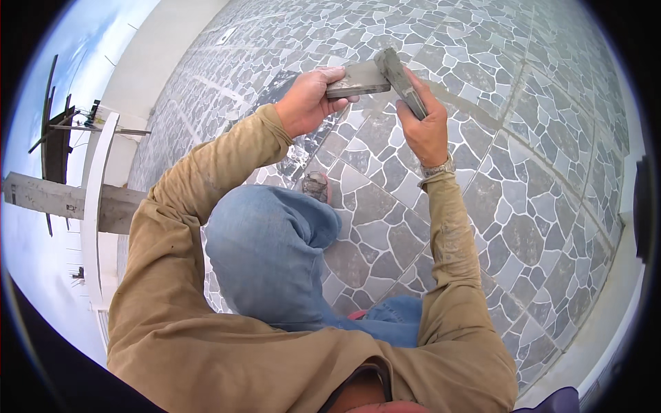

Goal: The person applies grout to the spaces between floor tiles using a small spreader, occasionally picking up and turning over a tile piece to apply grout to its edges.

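My left hand (308,100) is closed on one end of a flat grey rectangular slab (357,78), thumb above and fingers below. In my right hand (425,129) is a narrow grey bar-shaped block (406,88), held upright and tilted, with wet-looking grey paste on its upper end. The bar's upper part meets the slab's right end, both raised in front of me over the floor. Whether either piece has a handle, I cannot tell. A watch (438,168) is on my right wrist.
Grey stone-pattern tiles (375,199) with pale joints cover the floor. Pale smears (297,157) lie on it beyond my bent knee, near my dusty foot (317,186). A pale wall (162,51) and white railing (96,206) stand left; a low wall (616,289) borders the right.
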### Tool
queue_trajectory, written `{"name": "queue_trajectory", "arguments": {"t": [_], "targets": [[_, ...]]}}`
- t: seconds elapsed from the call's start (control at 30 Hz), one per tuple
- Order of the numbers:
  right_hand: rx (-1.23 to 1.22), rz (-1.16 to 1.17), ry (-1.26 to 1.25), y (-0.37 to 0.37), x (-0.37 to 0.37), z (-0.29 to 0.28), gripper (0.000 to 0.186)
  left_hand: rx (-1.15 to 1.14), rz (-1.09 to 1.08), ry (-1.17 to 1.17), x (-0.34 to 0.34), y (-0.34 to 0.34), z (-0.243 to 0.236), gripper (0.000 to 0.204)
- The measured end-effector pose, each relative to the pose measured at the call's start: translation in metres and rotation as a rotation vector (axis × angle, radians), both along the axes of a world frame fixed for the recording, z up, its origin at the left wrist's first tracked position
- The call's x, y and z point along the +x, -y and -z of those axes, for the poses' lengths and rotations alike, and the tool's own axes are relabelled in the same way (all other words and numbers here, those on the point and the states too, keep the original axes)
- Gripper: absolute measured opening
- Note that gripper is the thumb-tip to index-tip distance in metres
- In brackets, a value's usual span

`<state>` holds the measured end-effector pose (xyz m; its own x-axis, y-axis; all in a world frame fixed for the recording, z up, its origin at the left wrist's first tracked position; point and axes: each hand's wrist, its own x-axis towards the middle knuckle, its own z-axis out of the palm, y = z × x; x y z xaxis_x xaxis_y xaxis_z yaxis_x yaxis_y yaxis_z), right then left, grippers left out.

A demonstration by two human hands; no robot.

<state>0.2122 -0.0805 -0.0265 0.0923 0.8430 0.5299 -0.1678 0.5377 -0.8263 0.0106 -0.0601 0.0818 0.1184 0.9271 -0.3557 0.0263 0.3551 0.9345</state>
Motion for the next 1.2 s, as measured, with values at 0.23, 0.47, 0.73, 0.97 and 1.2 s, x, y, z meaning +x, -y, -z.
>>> {"name": "queue_trajectory", "arguments": {"t": [0.23,0.47,0.73,0.97,1.2], "targets": [[0.355,0.146,0.206,-0.006,-0.023,-0.001,0.069,0.146,-0.021,0.029,-0.031,0.015,-0.003,0.032],[0.089,0.233,0.583,-0.048,-0.02,0.048,0.057,0.168,0.149,0.231,-0.095,-0.048,0.031,0.034],[-0.818,-0.284,-0.622,-0.049,-0.072,0.048,0.023,0.246,0.315,0.13,-0.187,-0.106,0.134,0.034],[-0.945,-0.3,-0.665,-0.034,-0.123,0.105,0.021,0.408,0.414,0.068,-0.203,-0.118,0.205,0.03],[-0.929,0.007,-0.686,-0.048,-0.164,0.126,0.014,0.558,0.516,-0.062,-0.228,-0.133,0.235,0.03]]}}
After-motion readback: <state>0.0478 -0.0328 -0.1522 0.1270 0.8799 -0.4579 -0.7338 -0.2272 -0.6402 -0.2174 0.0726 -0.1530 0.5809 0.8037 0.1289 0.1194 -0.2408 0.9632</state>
